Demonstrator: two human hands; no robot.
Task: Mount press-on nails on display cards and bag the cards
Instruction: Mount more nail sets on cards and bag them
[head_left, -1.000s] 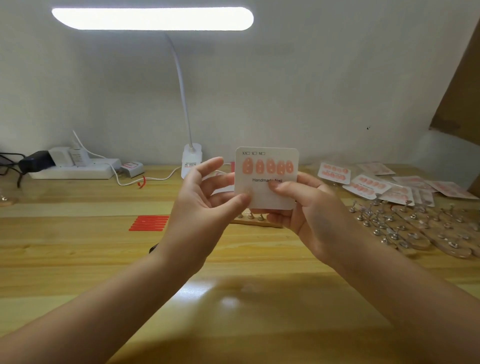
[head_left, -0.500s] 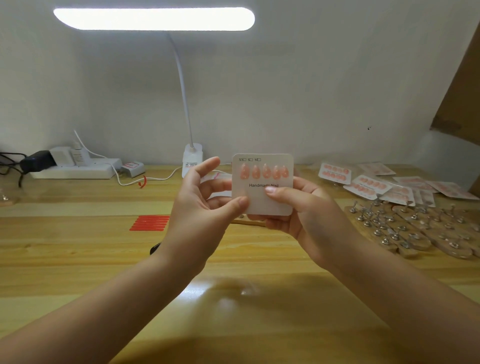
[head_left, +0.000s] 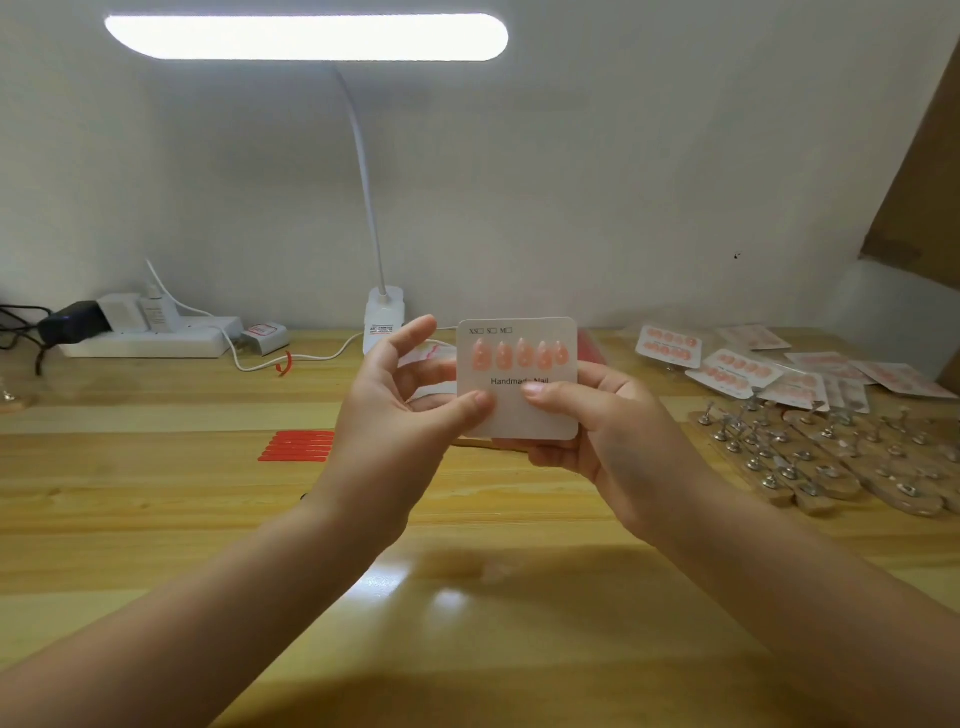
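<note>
Both hands hold one display card (head_left: 519, 410) upright above the desk (head_left: 156, 519), just in front of the lamp base (head_left: 383, 317). The left hand (head_left: 395, 431) pinches its lower left edge, thumb on the face and fingers (head_left: 415, 332) spread loosely behind. The right hand (head_left: 597, 431) grips the lower right part, thumb pressed just under the printed "Handmade Nail" and fingers curled behind.

This looks like a check of a filled card before bagging. To do it well, I would keep both thumbs on the bare lower half, as they are now, well away from the nails, and keep the card flat so it does not bow and loosen them. When the bag comes, sliding the card in bottom edge first, without rubbing the nail tips on the opening, seems safest.

The card is white, square, with rounded corners and small size boxes at top left. A row of five peach-pink press-on nails (head_left: 519, 354) sits across its upper part, glossy and almond-shaped; whether all are seated evenly I cannot tell from here.

To the right lie finished cards (head_left: 737, 371) in a loose heap, and nearer, wooden nail stands (head_left: 841, 467) with bare metal pegs. A small stack of red strips (head_left: 298, 445) lies left of the hands.
</note>
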